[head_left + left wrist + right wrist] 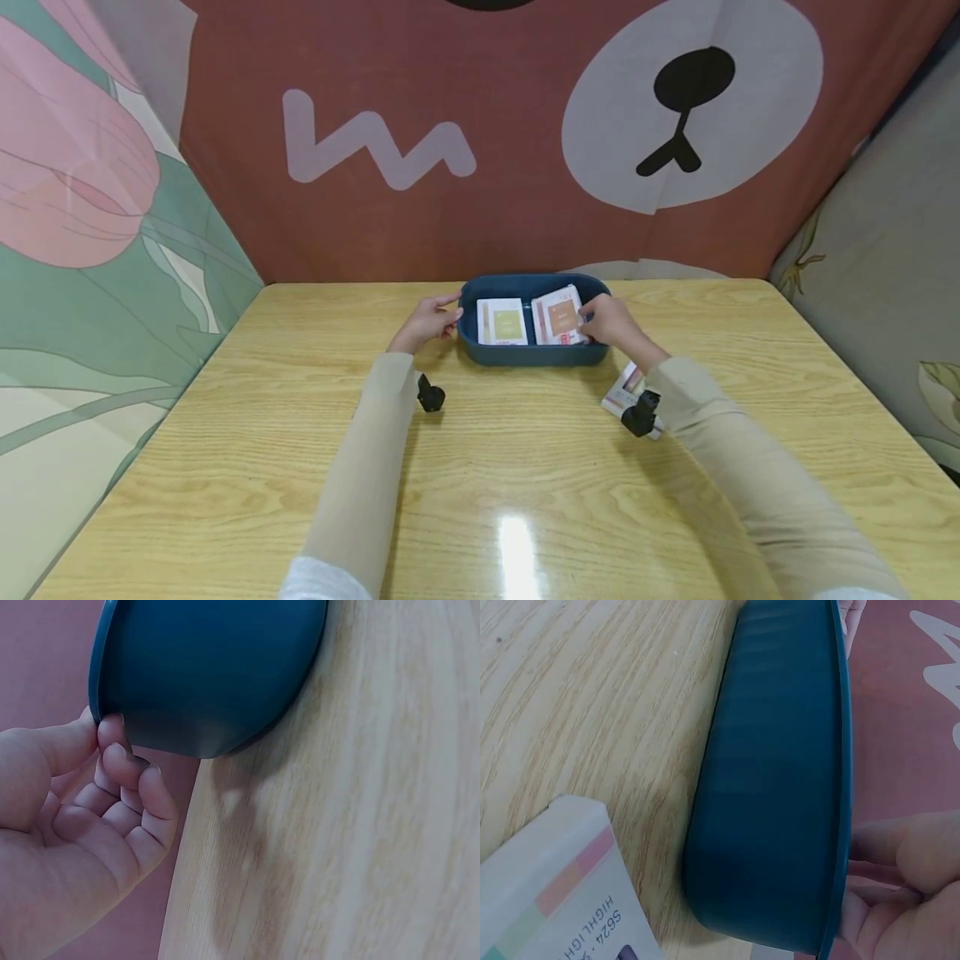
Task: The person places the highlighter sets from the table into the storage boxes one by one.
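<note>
A dark blue oblong container [534,356] stands near the back of the table. My left hand [427,322] pinches its left rim between thumb and fingers, as the left wrist view also shows. Inside, on the left, lies a white box with a yellow-green square [501,322]. A white box with an orange square [558,317] sits tilted on the right, its right edge held by my right hand [611,322]. In the right wrist view the container wall hides that hand's fingertips. A white highlighter box [570,877] lies on the table in front of the container's right end.
The wood-grain table [480,467] carries everything. Behind it hangs a reddish-brown cloth [517,225] with a cartoon face, close to the container's back. Patterned fabric walls [870,250] flank both sides. A black wrist camera [641,414] partly covers the highlighter box.
</note>
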The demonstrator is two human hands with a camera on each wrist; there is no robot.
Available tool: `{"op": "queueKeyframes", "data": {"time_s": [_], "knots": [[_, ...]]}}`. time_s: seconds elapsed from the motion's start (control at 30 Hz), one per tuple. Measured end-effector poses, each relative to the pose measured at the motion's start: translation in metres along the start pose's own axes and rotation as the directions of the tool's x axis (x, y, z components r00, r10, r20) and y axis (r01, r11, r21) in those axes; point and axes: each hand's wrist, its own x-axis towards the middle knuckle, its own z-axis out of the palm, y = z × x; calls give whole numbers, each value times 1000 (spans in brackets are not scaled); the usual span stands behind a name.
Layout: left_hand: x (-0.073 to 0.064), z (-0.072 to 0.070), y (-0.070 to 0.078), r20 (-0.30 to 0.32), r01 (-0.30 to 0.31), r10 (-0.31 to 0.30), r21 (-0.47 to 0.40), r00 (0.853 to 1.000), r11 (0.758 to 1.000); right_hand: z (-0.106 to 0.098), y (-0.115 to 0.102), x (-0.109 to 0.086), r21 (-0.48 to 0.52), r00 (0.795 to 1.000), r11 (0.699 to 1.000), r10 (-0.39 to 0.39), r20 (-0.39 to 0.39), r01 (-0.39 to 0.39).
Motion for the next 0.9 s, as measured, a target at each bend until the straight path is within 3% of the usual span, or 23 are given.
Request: {"op": "queueKeyframes", "data": {"time_s": [0.2,0.57,0.9], "knots": [[-1,1,0,18,-13,13,7,1000,1000,3,3,2,59,1000,998,11,-1,-11],[2,1,1,-6,-2,2,22,1000,1000,0,10,-5,101,992,988,-109,-66,115],[2,1,1,-10,-1,2,17,1000,1000,4,14,-19,128,968,968,-194,-158,215]]}}
